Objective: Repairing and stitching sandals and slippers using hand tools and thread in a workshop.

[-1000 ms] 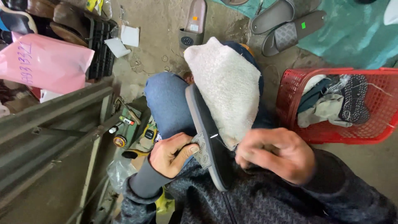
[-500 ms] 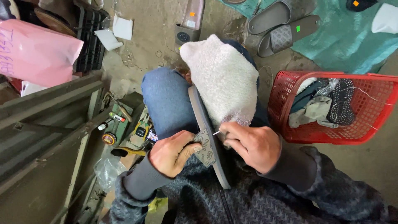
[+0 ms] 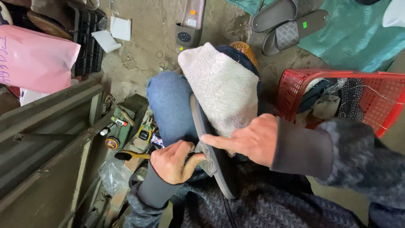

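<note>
Grey sandal sole [image 3: 209, 162] on lap, left hand [image 3: 172, 162] fingers gripping it, right hand [image 3: 252, 141] forefinger pressing strap

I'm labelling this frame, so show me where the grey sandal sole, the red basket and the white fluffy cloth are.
grey sandal sole [image 3: 198, 122]: head view, on its upper edge beside the knee.
red basket [image 3: 295, 90]: head view, on its left mesh wall.
white fluffy cloth [image 3: 219, 86]: head view, on the middle of its surface.
</note>
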